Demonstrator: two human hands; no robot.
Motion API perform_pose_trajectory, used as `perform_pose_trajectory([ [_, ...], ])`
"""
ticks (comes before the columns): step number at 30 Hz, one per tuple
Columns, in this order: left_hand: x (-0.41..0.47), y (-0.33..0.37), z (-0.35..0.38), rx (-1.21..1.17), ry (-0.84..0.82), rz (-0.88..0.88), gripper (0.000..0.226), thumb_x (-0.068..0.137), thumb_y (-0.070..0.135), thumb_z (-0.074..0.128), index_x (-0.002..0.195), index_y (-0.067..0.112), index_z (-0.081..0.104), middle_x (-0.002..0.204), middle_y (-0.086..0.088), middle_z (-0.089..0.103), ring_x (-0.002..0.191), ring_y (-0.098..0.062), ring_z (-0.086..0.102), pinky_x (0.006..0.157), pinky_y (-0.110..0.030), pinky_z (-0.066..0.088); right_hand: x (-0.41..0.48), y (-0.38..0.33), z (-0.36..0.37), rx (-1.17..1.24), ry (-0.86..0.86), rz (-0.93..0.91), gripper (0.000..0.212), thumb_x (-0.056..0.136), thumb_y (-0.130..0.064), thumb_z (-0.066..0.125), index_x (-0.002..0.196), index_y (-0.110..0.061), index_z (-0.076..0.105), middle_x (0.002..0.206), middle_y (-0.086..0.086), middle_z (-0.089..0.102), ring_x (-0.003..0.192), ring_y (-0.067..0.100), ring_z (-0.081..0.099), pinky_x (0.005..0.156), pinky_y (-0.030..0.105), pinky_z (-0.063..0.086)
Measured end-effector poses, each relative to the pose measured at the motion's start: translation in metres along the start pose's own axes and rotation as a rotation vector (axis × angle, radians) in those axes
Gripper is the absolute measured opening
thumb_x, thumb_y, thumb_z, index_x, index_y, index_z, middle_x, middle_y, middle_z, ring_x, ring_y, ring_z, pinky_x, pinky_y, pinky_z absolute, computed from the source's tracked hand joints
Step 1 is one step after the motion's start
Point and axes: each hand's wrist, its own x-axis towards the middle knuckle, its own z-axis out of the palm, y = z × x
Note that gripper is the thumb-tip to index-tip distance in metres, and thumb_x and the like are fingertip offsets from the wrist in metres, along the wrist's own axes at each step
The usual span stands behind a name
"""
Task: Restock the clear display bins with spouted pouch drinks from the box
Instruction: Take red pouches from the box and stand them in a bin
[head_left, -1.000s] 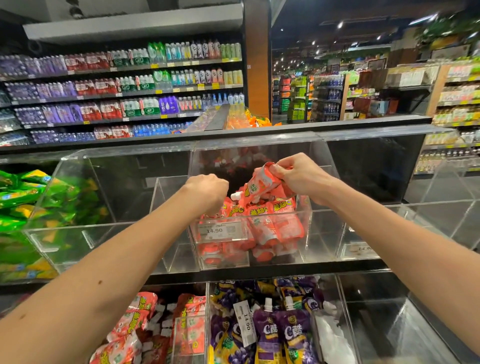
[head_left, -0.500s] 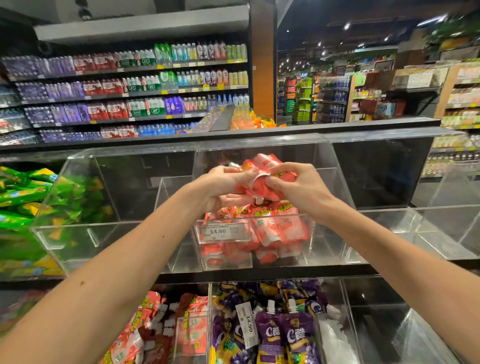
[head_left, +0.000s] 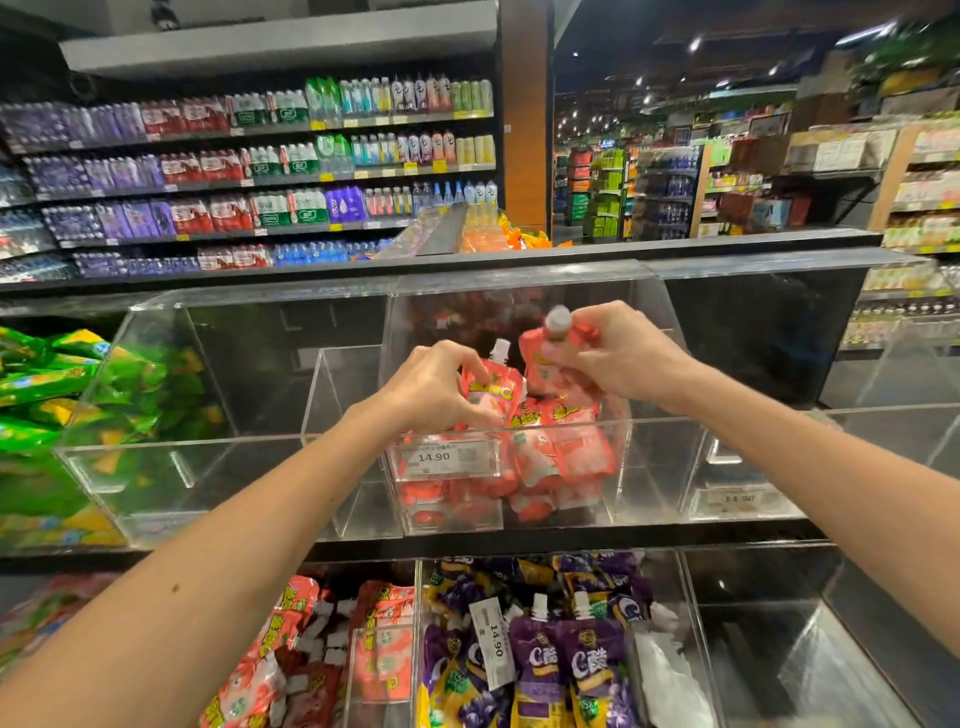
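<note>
Pouch drinks (head_left: 566, 452) are piling up in the middle clear bin (head_left: 621, 499) on the upper row, the one with the 14.90 price tag (head_left: 449, 457) on its front, and there's already a decent red heap in there. Half a second ago both hands were bunched together on one clump above the heap. Now they've split apart and each has its own pouch. So the left hand (head_left: 434, 387) is curled around a red pouch (head_left: 491, 387) with its white spout pointing up, low down at the top of the heap. Honestly can't tell past the fingers if it's already resting on the others or being carried. Meanwhile the right hand (head_left: 623, 358) grips the other pouch (head_left: 537, 358) up near its neck, held higher with the cap up, over the back part of the bin. My read is the clump got pulled apart so the two can be stood in one at a time, left one first. No box in view, so no idea how many are left to go.
</note>
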Motion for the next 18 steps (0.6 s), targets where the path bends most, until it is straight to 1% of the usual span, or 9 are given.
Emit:
perform_pose_trajectory([
  [2, 0.0, -0.004, 0.001, 0.083, -0.035, 0.014, 0.049, 0.071, 0.048, 0.085, 0.111, 0.023, 0.07, 0.081, 0.01, 0.058, 0.08, -0.013, 0.059, 0.074, -0.031, 0.048, 0.007, 0.001, 0.002, 0.001, 0.035, 0.028, 0.047, 0.092, -0.048, 0.063, 0.077, -0.003, 0.066, 0.055, -0.003, 0.063, 0.045, 0.009, 0.056, 0.049, 0.026, 0.046],
  [4, 0.0, -0.004, 0.0, 0.179, -0.058, 0.045, 0.047, 0.075, 0.052, 0.081, 0.11, 0.025, 0.066, 0.08, 0.014, 0.05, 0.094, -0.019, 0.055, 0.081, -0.036, 0.047, 0.017, -0.001, 0.006, -0.038, 0.011, 0.076, 0.052, 0.094, -0.053, 0.058, 0.069, -0.007, 0.061, 0.052, -0.001, 0.056, 0.044, 0.013, 0.05, 0.051, 0.029, 0.041],
  [7, 0.0, -0.001, -0.002, 0.362, -0.058, 0.068, 0.04, 0.081, 0.059, 0.071, 0.108, 0.031, 0.06, 0.086, 0.009, 0.053, 0.105, -0.022, 0.046, 0.085, -0.04, 0.04, 0.03, -0.003, 0.02, -0.2, -0.105, 0.174, 0.052, 0.094, -0.056, 0.055, 0.073, -0.009, 0.058, 0.061, 0.004, 0.054, 0.053, 0.019, 0.05, 0.054, 0.032, 0.038],
  [10, 0.001, 0.001, -0.003, 0.468, -0.067, 0.079, 0.039, 0.086, 0.059, 0.064, 0.112, 0.032, 0.058, 0.098, 0.006, 0.058, 0.11, -0.024, 0.046, 0.085, -0.041, 0.035, 0.042, -0.007, 0.038, -0.259, -0.252, 0.293, 0.051, 0.099, -0.05, 0.052, 0.075, -0.005, 0.055, 0.061, 0.009, 0.053, 0.047, 0.02, 0.05, 0.051, 0.03, 0.043],
  [12, 0.0, 0.001, -0.004, 0.488, -0.067, 0.079, 0.043, 0.084, 0.063, 0.064, 0.114, 0.032, 0.06, 0.103, 0.005, 0.058, 0.11, -0.024, 0.046, 0.088, -0.042, 0.037, 0.047, -0.006, 0.047, -0.27, -0.317, 0.385, 0.048, 0.103, -0.046, 0.046, 0.079, -0.004, 0.052, 0.064, 0.01, 0.051, 0.047, 0.021, 0.048, 0.052, 0.032, 0.044],
  [14, -0.001, 0.0, -0.003, 0.494, -0.045, 0.088, 0.044, 0.083, 0.063, 0.065, 0.114, 0.032, 0.064, 0.104, 0.003, 0.055, 0.112, -0.024, 0.046, 0.091, -0.042, 0.04, 0.049, -0.004, 0.052, -0.381, -0.339, 0.4, 0.05, 0.106, -0.045, 0.036, 0.083, -0.004, 0.053, 0.066, 0.009, 0.051, 0.048, 0.021, 0.046, 0.048, 0.03, 0.04],
  [16, -0.001, -0.002, -0.002, 0.421, -0.032, 0.102, 0.043, 0.083, 0.06, 0.069, 0.113, 0.029, 0.068, 0.103, 0.003, 0.05, 0.112, -0.022, 0.048, 0.092, -0.039, 0.043, 0.046, -0.001, 0.052, -0.473, -0.34, 0.388, 0.049, 0.107, -0.043, 0.032, 0.083, -0.006, 0.054, 0.071, 0.009, 0.054, 0.051, 0.021, 0.047, 0.048, 0.029, 0.039],
  [17, -0.002, -0.004, -0.002, 0.381, -0.028, 0.111, 0.043, 0.082, 0.057, 0.071, 0.112, 0.026, 0.07, 0.102, 0.004, 0.05, 0.11, -0.021, 0.05, 0.091, -0.037, 0.044, 0.046, 0.001, 0.051, -0.475, -0.338, 0.37, 0.044, 0.107, -0.039, 0.035, 0.086, -0.007, 0.056, 0.079, 0.009, 0.056, 0.057, 0.021, 0.049, 0.052, 0.03, 0.041],
  [18, -0.002, -0.004, -0.002, 0.362, -0.022, 0.12, 0.043, 0.082, 0.056, 0.072, 0.111, 0.024, 0.071, 0.101, 0.005, 0.051, 0.109, -0.02, 0.052, 0.088, -0.035, 0.044, 0.045, 0.002, 0.05, -0.464, -0.333, 0.353, 0.036, 0.106, -0.034, 0.039, 0.094, -0.007, 0.06, 0.091, 0.01, 0.059, 0.067, 0.023, 0.053, 0.059, 0.031, 0.042],
])
